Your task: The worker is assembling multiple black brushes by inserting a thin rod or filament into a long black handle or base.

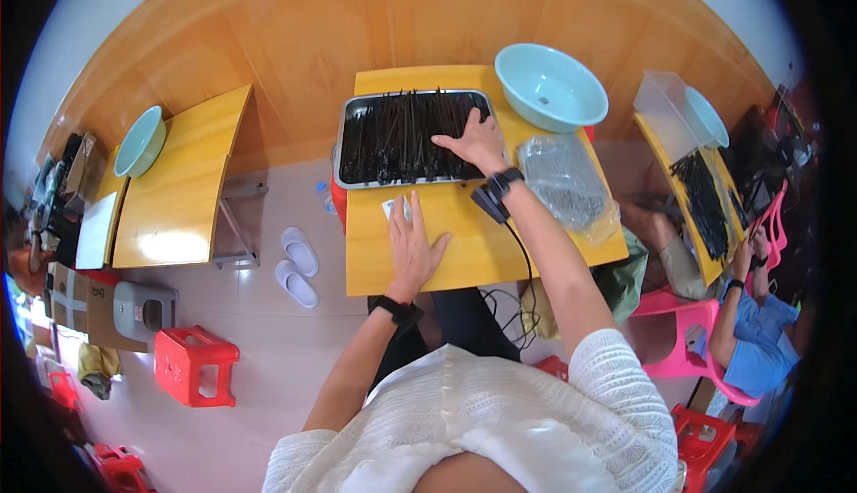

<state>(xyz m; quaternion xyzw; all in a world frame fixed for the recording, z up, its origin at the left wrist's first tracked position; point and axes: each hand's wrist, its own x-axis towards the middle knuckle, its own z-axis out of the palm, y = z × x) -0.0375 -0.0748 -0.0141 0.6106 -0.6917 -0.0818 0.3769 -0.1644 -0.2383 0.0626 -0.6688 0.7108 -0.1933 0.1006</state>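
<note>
A shallow metal tray point(420, 184) full of thin, dark brown or black sticks point(393, 140) sits on the yellow table point(384, 265) before me. Over the tray's right part is my right hand point(478, 142), thumb and forefinger spread apart, at or just above the sticks; nothing shows in its grip. My left hand point(415, 250) is nearer to me, at the table's front, with fingers stretched out and holding nothing. Beside its fingertips lies a small white item point(397, 210), partly covered by them. Right of my right hand lies a clear plastic bag point(564, 181) with greyish contents I cannot make out.
A pale blue basin point(551, 87) stands at the table's back right. A black cable point(522, 252) hangs from my right wrist over the front edge. Left are another yellow table point(183, 194), white slippers point(296, 268) and a red stool point(196, 366). A person in blue point(759, 341) sits at right.
</note>
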